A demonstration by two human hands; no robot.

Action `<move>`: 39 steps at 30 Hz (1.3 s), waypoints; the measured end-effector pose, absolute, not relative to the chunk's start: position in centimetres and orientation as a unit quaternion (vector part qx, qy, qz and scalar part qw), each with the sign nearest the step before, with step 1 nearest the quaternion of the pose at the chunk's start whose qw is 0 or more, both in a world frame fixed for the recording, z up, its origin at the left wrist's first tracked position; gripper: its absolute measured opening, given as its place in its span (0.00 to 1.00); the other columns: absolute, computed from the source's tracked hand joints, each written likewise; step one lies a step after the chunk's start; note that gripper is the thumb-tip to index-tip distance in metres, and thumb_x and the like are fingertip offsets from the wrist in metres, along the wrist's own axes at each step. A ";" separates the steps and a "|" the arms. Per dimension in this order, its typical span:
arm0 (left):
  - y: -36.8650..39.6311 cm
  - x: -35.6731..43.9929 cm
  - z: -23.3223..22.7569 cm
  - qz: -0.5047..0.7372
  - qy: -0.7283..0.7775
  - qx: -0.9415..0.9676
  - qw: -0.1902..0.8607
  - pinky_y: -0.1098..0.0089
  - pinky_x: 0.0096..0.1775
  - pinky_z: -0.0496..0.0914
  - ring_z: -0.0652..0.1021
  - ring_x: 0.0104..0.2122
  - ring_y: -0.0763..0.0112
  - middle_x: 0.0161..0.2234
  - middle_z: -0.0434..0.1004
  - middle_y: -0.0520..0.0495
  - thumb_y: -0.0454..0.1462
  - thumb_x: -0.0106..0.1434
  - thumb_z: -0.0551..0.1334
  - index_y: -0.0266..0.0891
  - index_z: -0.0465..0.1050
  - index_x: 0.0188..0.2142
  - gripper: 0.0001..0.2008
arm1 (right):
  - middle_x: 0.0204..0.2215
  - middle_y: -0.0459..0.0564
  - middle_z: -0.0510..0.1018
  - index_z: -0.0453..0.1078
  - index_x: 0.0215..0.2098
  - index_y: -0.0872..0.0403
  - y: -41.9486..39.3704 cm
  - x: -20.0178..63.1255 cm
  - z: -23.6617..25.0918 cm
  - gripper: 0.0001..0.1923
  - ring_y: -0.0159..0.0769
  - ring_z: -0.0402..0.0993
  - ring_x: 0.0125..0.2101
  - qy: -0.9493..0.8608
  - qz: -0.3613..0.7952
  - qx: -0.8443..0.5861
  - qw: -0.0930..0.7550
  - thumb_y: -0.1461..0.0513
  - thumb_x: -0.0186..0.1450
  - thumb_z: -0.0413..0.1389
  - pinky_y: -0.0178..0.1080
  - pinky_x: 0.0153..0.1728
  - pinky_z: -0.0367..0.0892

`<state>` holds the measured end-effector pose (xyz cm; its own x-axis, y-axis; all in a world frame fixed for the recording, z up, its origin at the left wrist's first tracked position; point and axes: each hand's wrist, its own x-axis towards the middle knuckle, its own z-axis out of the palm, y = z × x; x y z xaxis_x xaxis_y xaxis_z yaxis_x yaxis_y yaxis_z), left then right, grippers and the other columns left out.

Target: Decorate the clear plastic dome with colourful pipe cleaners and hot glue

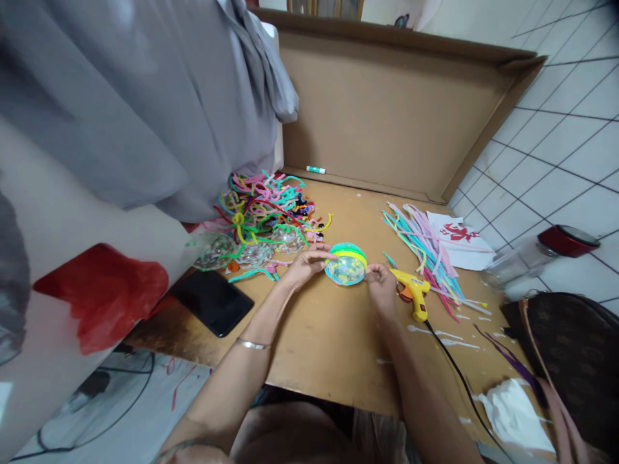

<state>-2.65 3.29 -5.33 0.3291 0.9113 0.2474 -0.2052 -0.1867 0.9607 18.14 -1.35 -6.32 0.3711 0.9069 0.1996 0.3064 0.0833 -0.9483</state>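
Between my two hands is a clear plastic ball [346,269] with green, yellow and blue pipe cleaner bands around it and small yellow bits showing through. My left hand [309,264] grips its left side, thumb and fingers closed at the rim. On the right edge, my right hand [381,283] pinches with its fingertips. A yellow hot glue gun [413,290] lies just right of my right hand, its black cord running toward the front. Several clear balls [289,238] with green bands rest to the left of my left hand.
A heap of coloured pipe cleaners [261,203] sits at the back left; straight ones [425,238] lie at the right. A black tablet [213,301], a glue stick [316,169], a clear bottle [517,264], a brown bag [575,367] and crumpled tissue [515,412] surround the workspace. Cardboard [377,109] stands behind.
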 end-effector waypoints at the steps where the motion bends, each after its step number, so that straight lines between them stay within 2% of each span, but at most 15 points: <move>1: 3.3 -2.7 -5.3 0.493 0.300 0.600 0.554 0.61 0.53 0.64 0.70 0.52 0.57 0.48 0.73 0.43 0.36 0.49 0.69 0.44 0.84 0.32 0.08 | 0.21 0.44 0.73 0.65 0.26 0.50 -1.4 18.1 -6.3 0.11 0.36 0.69 0.25 -0.491 0.274 -0.616 0.552 0.52 0.52 0.52 0.38 0.30 0.65; 8: 3.4 -2.7 -5.4 0.494 0.300 0.620 0.530 0.63 0.53 0.65 0.69 0.51 0.59 0.47 0.71 0.44 0.36 0.51 0.68 0.45 0.84 0.33 0.09 | 0.20 0.43 0.71 0.65 0.27 0.51 -1.7 17.6 -6.0 0.10 0.34 0.65 0.23 -0.496 0.257 -0.613 0.559 0.53 0.54 0.52 0.36 0.28 0.63; 18: 3.3 -2.6 -5.4 0.487 0.308 0.622 0.530 0.63 0.53 0.65 0.70 0.50 0.60 0.47 0.72 0.44 0.32 0.50 0.65 0.43 0.83 0.34 0.11 | 0.22 0.45 0.73 0.66 0.26 0.51 -2.3 17.1 -4.8 0.11 0.36 0.68 0.25 -0.493 0.233 -0.632 0.550 0.52 0.55 0.52 0.38 0.30 0.64; 27: 3.0 -2.5 -5.0 0.486 0.311 0.629 0.522 0.62 0.54 0.64 0.71 0.51 0.58 0.48 0.71 0.43 0.32 0.51 0.65 0.41 0.83 0.34 0.11 | 0.17 0.42 0.67 0.61 0.22 0.50 -2.7 16.7 -3.8 0.17 0.33 0.62 0.20 -0.481 0.229 -0.651 0.541 0.47 0.56 0.54 0.36 0.25 0.59; 39: 3.0 -2.6 -5.1 0.474 0.299 0.664 0.496 0.61 0.56 0.63 0.69 0.52 0.61 0.47 0.68 0.43 0.30 0.55 0.62 0.42 0.83 0.39 0.14 | 0.16 0.41 0.65 0.60 0.21 0.50 -2.7 16.8 -3.8 0.19 0.31 0.59 0.19 -0.467 0.236 -0.648 0.553 0.45 0.54 0.55 0.35 0.24 0.56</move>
